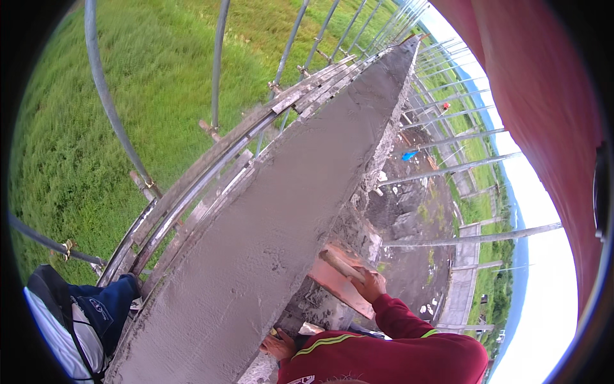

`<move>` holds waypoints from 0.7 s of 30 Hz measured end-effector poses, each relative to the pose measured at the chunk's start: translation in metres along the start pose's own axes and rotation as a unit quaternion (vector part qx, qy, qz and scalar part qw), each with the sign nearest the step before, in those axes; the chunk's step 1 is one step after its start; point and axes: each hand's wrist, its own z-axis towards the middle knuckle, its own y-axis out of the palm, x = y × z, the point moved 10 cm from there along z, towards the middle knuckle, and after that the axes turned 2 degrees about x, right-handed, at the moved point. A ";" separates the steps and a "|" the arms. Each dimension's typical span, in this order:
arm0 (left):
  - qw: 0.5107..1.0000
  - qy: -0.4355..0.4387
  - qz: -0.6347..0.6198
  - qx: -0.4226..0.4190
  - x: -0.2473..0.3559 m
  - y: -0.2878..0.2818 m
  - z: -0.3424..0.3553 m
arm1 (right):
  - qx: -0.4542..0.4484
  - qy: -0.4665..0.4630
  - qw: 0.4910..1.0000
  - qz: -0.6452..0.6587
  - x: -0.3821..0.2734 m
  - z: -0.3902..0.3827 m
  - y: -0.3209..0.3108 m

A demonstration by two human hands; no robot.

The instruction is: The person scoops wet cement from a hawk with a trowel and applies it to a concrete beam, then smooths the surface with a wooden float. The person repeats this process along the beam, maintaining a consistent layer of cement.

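Note:
A long strip of wet grey cement (268, 211) runs from the near left to the far upper right along the top of a wall. My right hand (369, 286), at the end of a maroon sleeve, grips the round wooden handle (342, 264) lying over a flat reddish board (342, 288). It looks like a plasterer's float, held beside the wall's right edge. Lower down, my left hand (278, 346) rests at the right edge of the cement with its fingers curled. A small yellowish bit shows at these fingers; what they hold is too small to make out.
Metal scaffold poles (105, 96) and wooden formwork planks (204, 173) line the left side, above grass. A co-worker in dark blue trousers (99, 313) is at the lower left. More poles (460, 168) cross the right side, above dirt and a concrete structure (464, 269) below.

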 end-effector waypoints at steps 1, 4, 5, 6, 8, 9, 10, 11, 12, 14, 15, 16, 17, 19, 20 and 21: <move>1.000 0.020 0.001 0.015 0.003 -0.003 0.001 | -0.002 0.008 1.000 -0.001 0.003 -0.002 -0.001; 0.998 0.053 0.009 0.039 0.008 -0.006 0.002 | 0.007 0.001 1.000 0.012 0.010 -0.008 -0.006; 0.997 0.059 0.012 0.043 0.009 -0.006 0.002 | 0.011 0.001 1.000 0.013 0.016 -0.010 -0.006; 0.997 0.063 0.018 0.048 0.010 -0.007 0.003 | 0.022 -0.014 0.999 0.023 0.019 -0.015 -0.008; 0.996 0.068 0.022 0.057 0.010 -0.008 0.002 | 0.039 0.001 0.999 0.001 0.035 -0.019 -0.009; 0.994 0.076 0.033 0.073 0.012 -0.011 0.001 | 0.042 0.012 0.999 -0.005 0.043 -0.023 -0.008; 0.992 0.082 0.037 0.087 0.013 -0.013 0.001 | 0.051 0.005 0.999 0.000 0.048 -0.026 -0.010; 0.989 0.095 0.042 0.104 0.016 -0.016 0.000 | 0.049 0.011 0.999 0.004 0.055 -0.028 -0.011; 0.991 0.086 0.042 0.097 0.015 -0.015 0.001 | 0.047 0.016 0.999 0.009 0.059 -0.030 -0.011; 0.991 0.082 0.035 0.102 0.014 -0.015 0.001 | 0.070 0.006 0.997 0.043 0.063 -0.034 -0.018; 0.988 0.095 0.039 0.119 0.016 -0.017 0.001 | 0.082 0.002 0.995 0.060 0.065 -0.036 -0.022; 0.982 0.111 0.040 0.144 0.018 -0.020 -0.001 | 0.089 -0.004 0.993 0.080 0.067 -0.038 -0.024; 0.977 0.126 0.041 0.170 0.020 -0.024 -0.002 | 0.096 -0.011 0.990 0.099 0.069 -0.039 -0.028; 0.989 0.091 0.045 0.107 0.009 -0.010 0.004 | 0.107 -0.014 0.988 0.106 0.074 -0.040 -0.030; 0.991 0.073 0.053 0.094 0.004 -0.008 0.005 | 0.110 -0.011 0.989 0.094 0.077 -0.040 -0.030; 0.990 0.089 0.052 0.100 0.005 -0.008 0.006 | 0.098 0.001 0.992 0.074 0.082 -0.039 -0.027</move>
